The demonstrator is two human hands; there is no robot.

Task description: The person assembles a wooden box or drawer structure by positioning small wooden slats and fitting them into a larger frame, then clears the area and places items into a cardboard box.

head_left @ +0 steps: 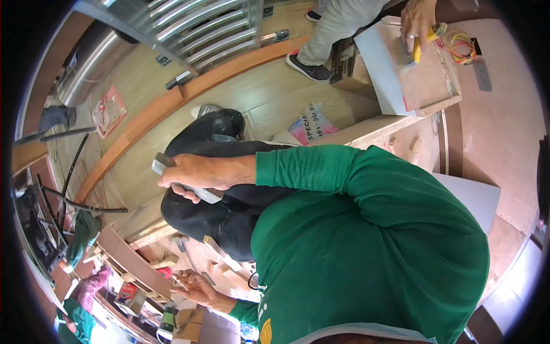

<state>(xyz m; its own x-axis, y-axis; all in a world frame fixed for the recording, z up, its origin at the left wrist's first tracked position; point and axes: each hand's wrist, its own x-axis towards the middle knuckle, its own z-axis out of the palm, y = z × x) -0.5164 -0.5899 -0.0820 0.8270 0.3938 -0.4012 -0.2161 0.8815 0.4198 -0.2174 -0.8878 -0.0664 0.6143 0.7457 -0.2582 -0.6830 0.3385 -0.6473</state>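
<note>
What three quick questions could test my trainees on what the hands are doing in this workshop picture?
1. True or false: the right hand grips a flat grey bar.
2. The other person's hand, at the top over the board, holds: A a yellow-handled tool; B a red cup; C a glass bottle.
3. Fill in: the left hand, above the wood scraps, has its fingers ___ and holds nothing.

Key: 1 true. 2 A, the yellow-handled tool. 3 open.
</note>
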